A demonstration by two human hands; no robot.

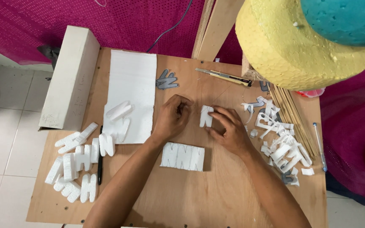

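My right hand (230, 128) holds a small white foam letter piece (205, 115) against the wooden table (199, 194), fingers pinching its right side. My left hand (172, 116) is curled into a loose fist just left of that piece; whether it holds a small tool is hidden. Close to my wrists lies a white foam strip (182, 156) with letter outlines drawn on it.
Cut foam letters (79, 162) are heaped at the left beside a black pen (100, 162). A foam sheet (132, 90) and foam block (70, 80) lie behind. Offcuts (279, 143), wooden sticks (294, 120), a utility knife (224, 77), a blue pen (320, 145), and yellow and teal foam discs (292, 46) are right.
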